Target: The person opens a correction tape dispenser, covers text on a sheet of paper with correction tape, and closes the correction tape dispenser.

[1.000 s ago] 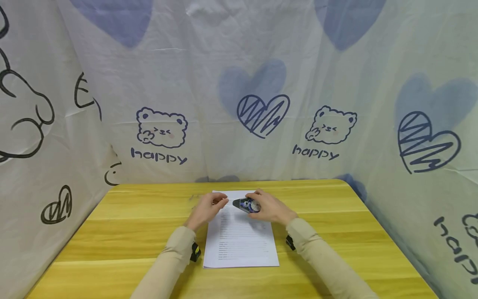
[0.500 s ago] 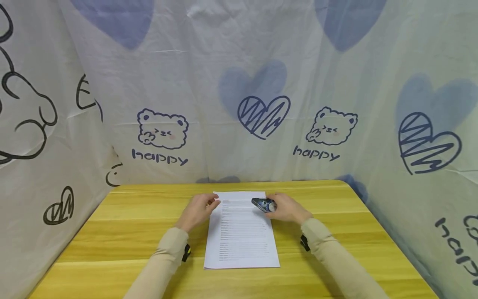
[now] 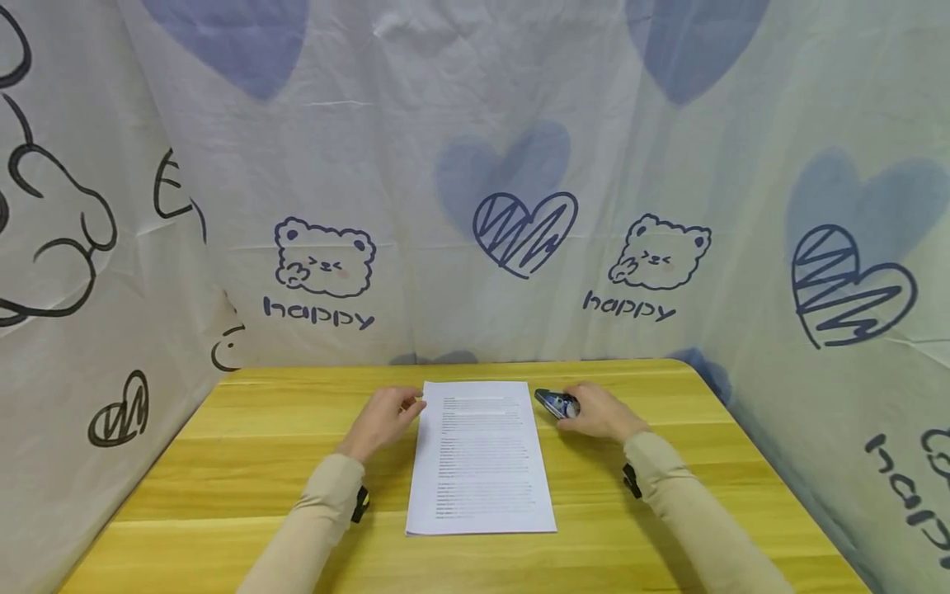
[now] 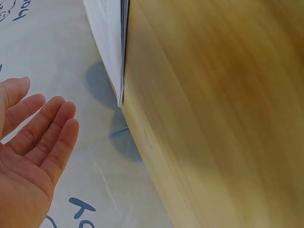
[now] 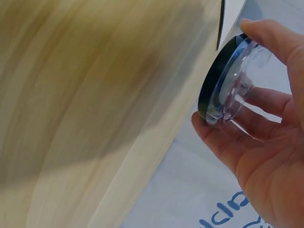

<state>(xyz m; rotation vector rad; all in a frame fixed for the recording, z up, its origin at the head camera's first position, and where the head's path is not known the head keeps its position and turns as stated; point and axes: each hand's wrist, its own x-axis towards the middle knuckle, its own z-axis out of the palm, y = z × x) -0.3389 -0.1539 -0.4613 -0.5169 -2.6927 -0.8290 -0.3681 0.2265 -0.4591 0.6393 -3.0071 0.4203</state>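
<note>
A stack of printed paper sheets (image 3: 481,462) lies on the wooden table, with several layered edges showing in the left wrist view. My left hand (image 3: 382,421) is just off the stack's upper left side, holding nothing; its fingers (image 4: 47,121) are loosely extended in the left wrist view. Beyond the stack's upper right side, my right hand (image 3: 599,411) grips a teardrop-shaped plastic device (image 3: 557,404), its narrow end pointing left. In the right wrist view the device (image 5: 228,78) shows a black base, blue parts and a clear cover, pinched between thumb and fingers.
The yellow wooden table (image 3: 245,462) ends at a back edge close beyond the hands. A pale curtain (image 3: 438,313) printed with hearts and bears hangs around the back and sides. A black wrist strap (image 3: 631,480) shows under the right sleeve.
My right hand has carried the device rightward from above the sheets to beyond their right side. The left hand has drawn away leftward from the upper left corner. The stack stays put.
</note>
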